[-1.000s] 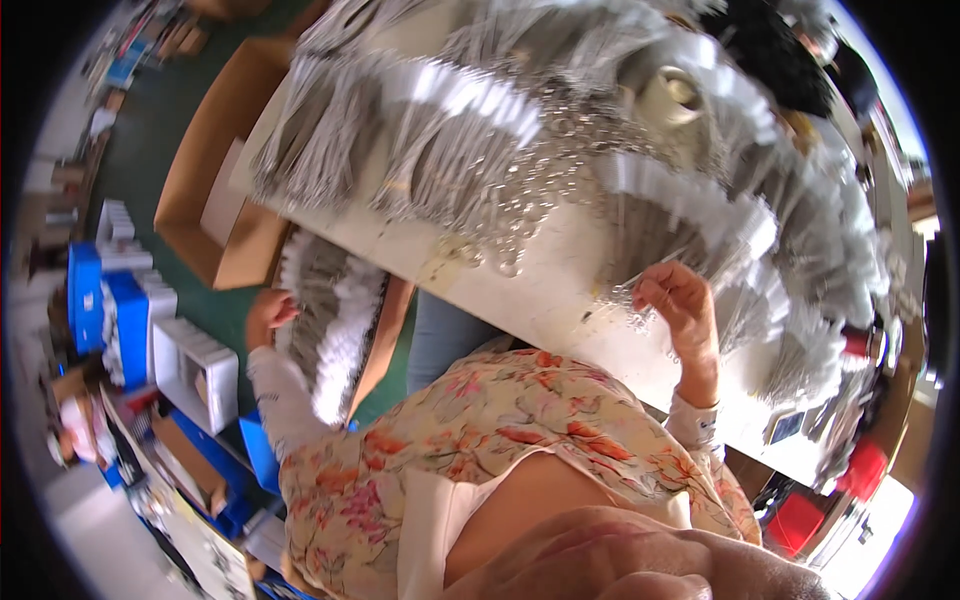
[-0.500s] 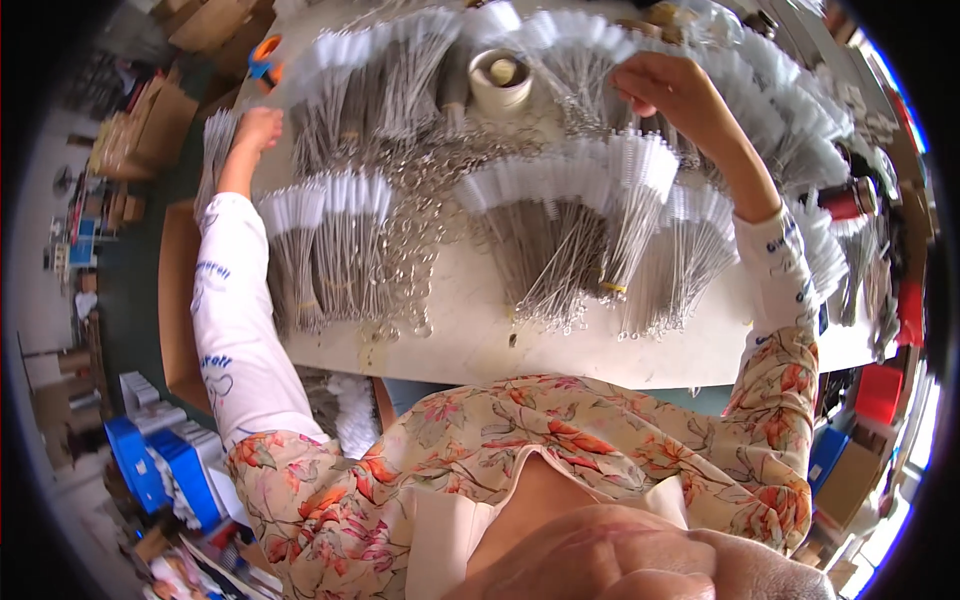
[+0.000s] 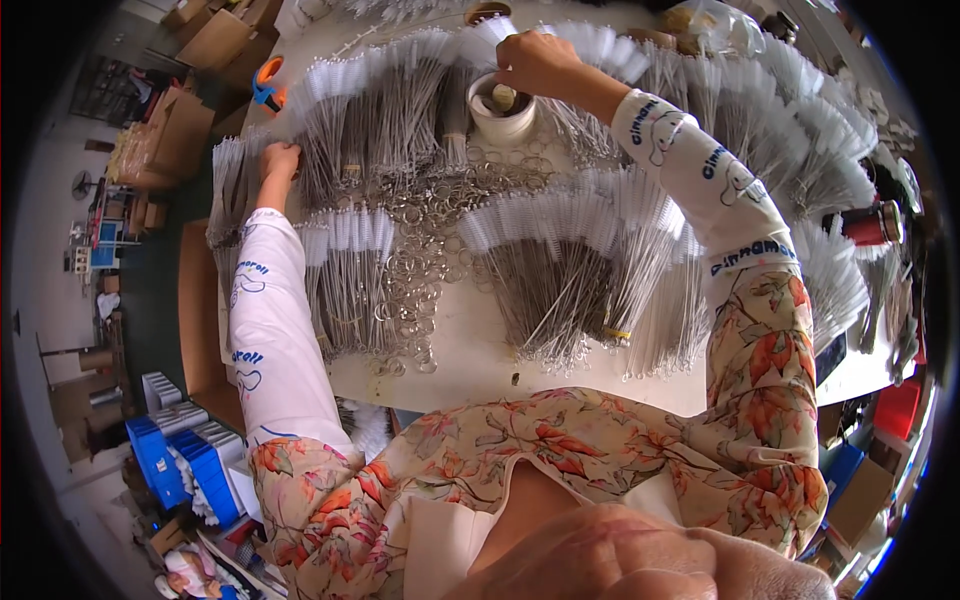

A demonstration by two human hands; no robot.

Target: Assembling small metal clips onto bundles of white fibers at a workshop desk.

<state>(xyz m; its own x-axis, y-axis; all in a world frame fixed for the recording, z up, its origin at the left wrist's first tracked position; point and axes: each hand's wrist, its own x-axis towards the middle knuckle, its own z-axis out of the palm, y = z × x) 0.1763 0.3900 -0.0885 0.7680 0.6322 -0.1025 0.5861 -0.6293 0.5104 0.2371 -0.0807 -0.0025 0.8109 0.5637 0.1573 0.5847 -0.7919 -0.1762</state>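
Bundles of thin wire brushes with white bristle tips and looped ends cover the table. My left hand is closed at the far left, beside an upright-looking bundle of brushes; what its fingers hold is hidden. Over the back middle, my right hand has its fingers bent down and pressed together, just above a white round container with a small pale object inside. White bristle tips lie right next to its fingertips. Whether anything is pinched there does not show. Loose metal rings are heaped between the bundles.
An orange and blue tape dispenser lies at the table's back left. Front bundles fill the middle right. A dark red spool stands at the right. On the left are a cardboard box and blue bins below table level.
My right hand has moved left, from the brushes at the back right to above the white container. My left hand has shifted slightly right. The view has tilted a little.
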